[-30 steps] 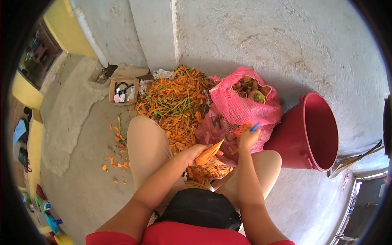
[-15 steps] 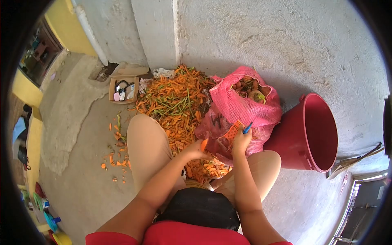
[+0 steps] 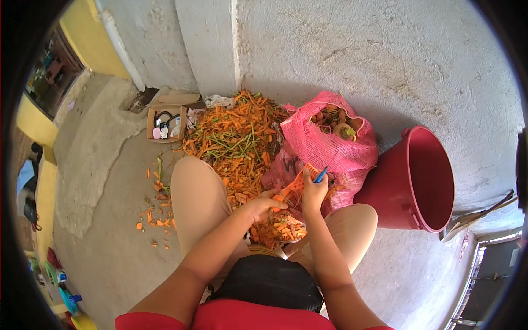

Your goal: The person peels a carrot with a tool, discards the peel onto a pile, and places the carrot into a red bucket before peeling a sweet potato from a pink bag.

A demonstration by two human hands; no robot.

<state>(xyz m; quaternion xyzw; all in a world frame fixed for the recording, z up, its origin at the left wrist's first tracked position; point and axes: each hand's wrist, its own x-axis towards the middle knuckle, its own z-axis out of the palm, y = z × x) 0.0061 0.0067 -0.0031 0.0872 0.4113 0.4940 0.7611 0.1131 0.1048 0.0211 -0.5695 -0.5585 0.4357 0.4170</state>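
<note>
My left hand [image 3: 263, 207] is closed around a carrot [image 3: 281, 199], whose orange end shows by the thumb. Just right of it, my right hand [image 3: 314, 193] grips a blue-handled tool [image 3: 320, 175]; its working end cannot be made out. An orange strip with a slotted look [image 3: 311, 169] shows beside the right fingers. Both hands are between my knees, over a heap of carrot peelings [image 3: 234, 137] mixed with green stalks. Directly beyond the right hand stands a pink mesh sack [image 3: 324, 143], open at the top, with unpeeled carrots [image 3: 336, 119] inside.
A large dark red bucket [image 3: 385, 181] leans, mouth to the right, beside the sack. A small cardboard box [image 3: 159, 135] with odds and ends sits left of the heap. Carrot scraps [image 3: 159, 222] litter the floor by my left knee. A grey wall [image 3: 352, 49] rises behind.
My right hand has moved slightly left and down with the blue-handled tool, closer to the left hand. The left hand has shifted a little left, still holding the carrot.
</note>
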